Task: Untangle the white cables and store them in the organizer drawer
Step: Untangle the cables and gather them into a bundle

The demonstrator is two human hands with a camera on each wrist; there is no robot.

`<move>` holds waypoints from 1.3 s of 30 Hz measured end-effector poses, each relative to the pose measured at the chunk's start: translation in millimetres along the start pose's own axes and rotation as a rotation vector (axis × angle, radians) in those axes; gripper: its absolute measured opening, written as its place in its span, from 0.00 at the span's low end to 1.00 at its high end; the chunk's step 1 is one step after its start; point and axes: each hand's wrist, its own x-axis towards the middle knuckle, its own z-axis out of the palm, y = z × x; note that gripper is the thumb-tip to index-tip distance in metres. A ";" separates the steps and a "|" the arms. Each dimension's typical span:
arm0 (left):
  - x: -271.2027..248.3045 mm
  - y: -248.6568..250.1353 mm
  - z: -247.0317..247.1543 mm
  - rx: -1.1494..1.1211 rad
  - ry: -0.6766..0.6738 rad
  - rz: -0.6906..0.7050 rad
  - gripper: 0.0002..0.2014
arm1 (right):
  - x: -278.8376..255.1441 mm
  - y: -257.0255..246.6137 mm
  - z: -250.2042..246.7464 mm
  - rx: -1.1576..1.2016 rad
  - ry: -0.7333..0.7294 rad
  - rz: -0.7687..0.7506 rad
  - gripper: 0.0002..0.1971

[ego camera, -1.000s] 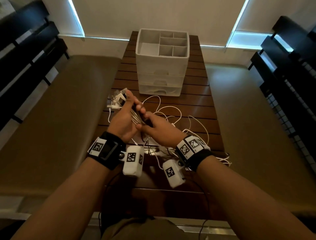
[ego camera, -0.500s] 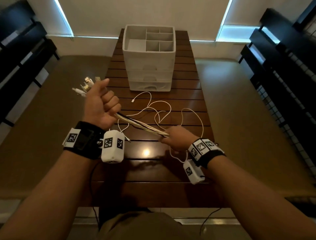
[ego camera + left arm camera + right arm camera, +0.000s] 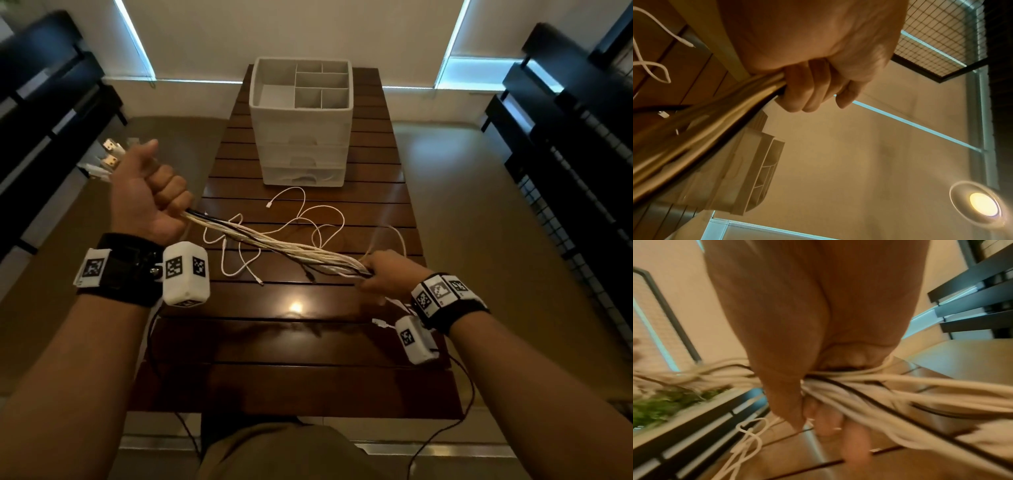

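A bundle of white cables [image 3: 274, 245], with a black one among them, stretches taut above the table. My left hand [image 3: 147, 195] grips its upper end in a fist at the left, USB plugs [image 3: 111, 154] sticking out past the thumb. My right hand [image 3: 383, 275] grips the lower end at the right; the strands [image 3: 869, 386] run through its curled fingers. In the left wrist view the fingers [image 3: 807, 87] wrap the cables [image 3: 705, 129]. Loose white cable ends [image 3: 308, 219] loop on the slats. The white organizer [image 3: 301, 120] stands at the far end, its drawers closed, top compartments empty.
The dark slatted wooden table [image 3: 291, 342] runs away from me, with tan floor on both sides. Black slatted benches [image 3: 48, 113] flank the left and right [image 3: 565, 120]. Thin black wrist-camera wires [image 3: 455, 404] hang off the table's near edge.
Both hands have drawn apart: the left rose up and to the left with the plug ends, the right slid down the bundle to the right, pulling it straight.
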 end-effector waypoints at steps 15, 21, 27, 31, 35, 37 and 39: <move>-6.6 -44.6 -6.6 0.112 0.091 -0.134 0.26 | 39.2 1.1 -22.3 0.236 0.153 0.010 0.26; -9.1 -60.2 4.2 0.097 0.078 -0.183 0.28 | 97.8 -21.2 26.5 0.036 0.110 0.043 0.15; -8.4 -67.6 3.8 0.103 0.063 -0.192 0.26 | 104.3 -16.5 61.3 -0.032 0.124 0.065 0.05; -8.6 -71.2 3.6 0.102 0.072 -0.195 0.26 | 88.1 -18.9 42.0 0.107 0.250 -0.142 0.07; -9.2 -72.7 9.6 0.112 0.076 -0.197 0.27 | 66.7 -33.5 10.1 0.182 0.321 -0.294 0.17; -9.2 -72.7 12.8 0.114 0.062 -0.196 0.27 | 56.6 -46.3 3.4 0.288 0.284 -0.346 0.20; -9.8 -72.8 15.2 0.113 0.046 -0.191 0.27 | 53.2 -56.7 0.8 0.312 0.337 -0.348 0.11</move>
